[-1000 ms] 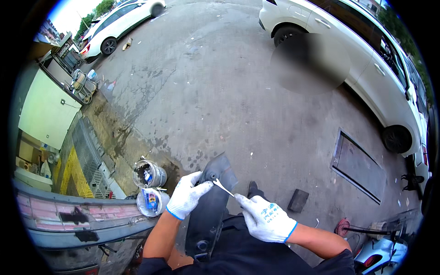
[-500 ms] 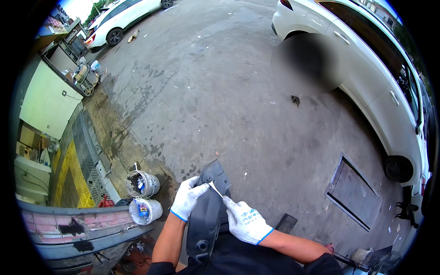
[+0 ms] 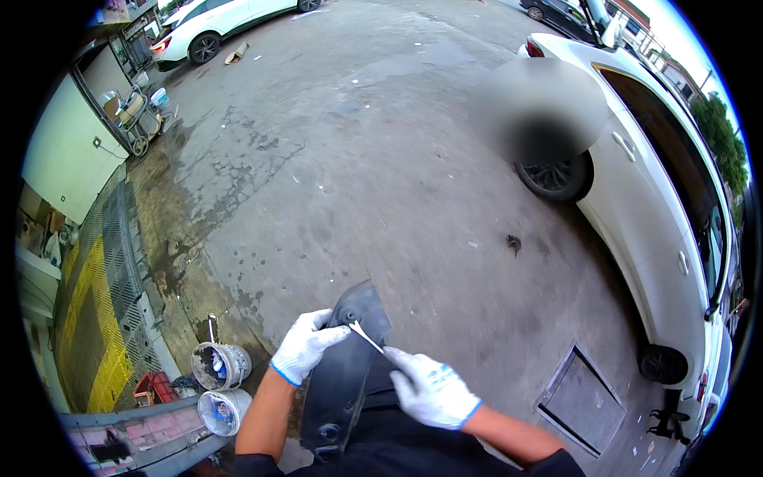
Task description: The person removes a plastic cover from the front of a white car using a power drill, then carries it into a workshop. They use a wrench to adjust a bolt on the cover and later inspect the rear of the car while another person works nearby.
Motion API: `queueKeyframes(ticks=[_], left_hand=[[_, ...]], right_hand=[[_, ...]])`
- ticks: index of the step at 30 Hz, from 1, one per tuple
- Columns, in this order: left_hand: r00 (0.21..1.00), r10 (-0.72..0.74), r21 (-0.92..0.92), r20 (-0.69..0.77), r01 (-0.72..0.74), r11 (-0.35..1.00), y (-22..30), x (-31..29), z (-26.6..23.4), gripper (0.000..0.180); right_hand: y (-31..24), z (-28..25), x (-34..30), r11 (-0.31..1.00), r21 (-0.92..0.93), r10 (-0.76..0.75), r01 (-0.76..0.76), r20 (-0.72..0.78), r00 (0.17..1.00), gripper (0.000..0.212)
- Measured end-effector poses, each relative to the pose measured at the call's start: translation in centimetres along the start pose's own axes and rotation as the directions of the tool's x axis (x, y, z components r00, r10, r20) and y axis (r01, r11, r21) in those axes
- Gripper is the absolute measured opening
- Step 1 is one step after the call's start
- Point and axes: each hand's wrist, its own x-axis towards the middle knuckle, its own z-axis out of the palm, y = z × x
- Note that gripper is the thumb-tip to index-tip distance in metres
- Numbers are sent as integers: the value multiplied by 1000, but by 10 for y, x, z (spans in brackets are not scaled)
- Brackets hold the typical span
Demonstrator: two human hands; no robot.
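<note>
A long dark grey plastic car trim panel point(image 3: 338, 389) lies lengthwise before me, its lower end against my dark clothing. Near its far end sits a round fastener point(image 3: 350, 316). My left hand point(image 3: 306, 347), in a white knit glove, grips the panel's left edge with the thumb on top, close to the fastener. In my right hand point(image 3: 435, 393), also gloved, is a slim, pale forked pry tool point(image 3: 366, 337). Its forked tip is at the fastener; whether it is wedged under the head I cannot tell. A larger round fitting point(image 3: 328, 432) shows at the panel's near end.
Two dirty white buckets, one behind point(image 3: 222, 366) the other point(image 3: 224, 412), stand at my left beside a red basket point(image 3: 156, 388) and a pink-and-grey ledge point(image 3: 151, 436). A white car point(image 3: 636, 191) is parked at right, near a metal floor hatch point(image 3: 582, 400).
My view has turned, so the buckets and floor hatch sit lower in the picture. Both hands keep their holds, and the tool's forked tip stays at the fastener, now showing more clearly.
</note>
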Motion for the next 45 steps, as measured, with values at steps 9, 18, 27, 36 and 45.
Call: queueKeyframes(ticks=[9,18,27,36,45], left_hand=[[930,-60,593,363,-181,785,161,167,-27,32],[844,-178,613,506,-206,763,261,422,-24,30],[780,-252,623,573,-215,752,405,665,-3,33],[694,-259,603,671,-308,736,506,884,-33,30],[661,-234,559,713,-334,759,662,1154,-98,28]], right_hand=[[23,-245,241,846,-422,-119,326,445,887,51],[107,-389,507,620,-402,-259,673,705,660,53],[183,-542,749,463,-260,-423,847,775,469,38],[265,-621,956,376,-238,-518,896,747,416,31],[321,-738,1177,468,-403,-445,787,661,604,39]])
